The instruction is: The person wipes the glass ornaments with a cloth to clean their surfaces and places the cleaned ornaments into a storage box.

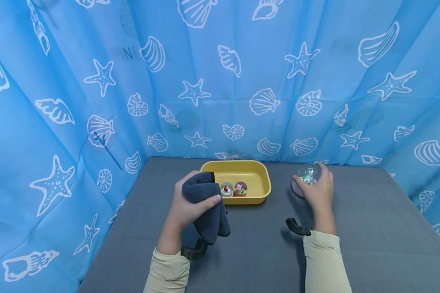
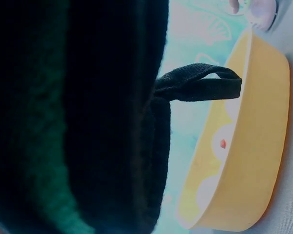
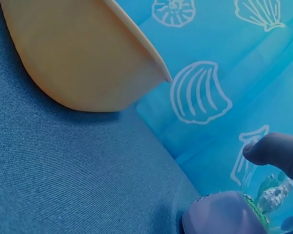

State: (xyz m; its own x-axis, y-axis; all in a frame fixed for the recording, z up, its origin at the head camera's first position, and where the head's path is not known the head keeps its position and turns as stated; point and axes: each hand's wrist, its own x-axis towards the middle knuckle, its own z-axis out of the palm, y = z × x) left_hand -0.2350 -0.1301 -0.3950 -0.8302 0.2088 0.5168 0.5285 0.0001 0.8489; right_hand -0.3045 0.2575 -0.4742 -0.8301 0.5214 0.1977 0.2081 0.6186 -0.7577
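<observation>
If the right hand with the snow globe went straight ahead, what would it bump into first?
The right hand would probably meet the blue curtain beyond the table, though depth is unclear.

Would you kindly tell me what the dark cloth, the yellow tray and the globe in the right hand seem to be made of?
Dark cloth: matte fabric, perhaps microfibre, with soft folds and a loop.
Yellow tray: probably satin plastic, given its even colour and thin, rounded rim.
Globe: glass or clear plastic, since it is see-through; its smooth lilac base might be resin or plastic.
</observation>
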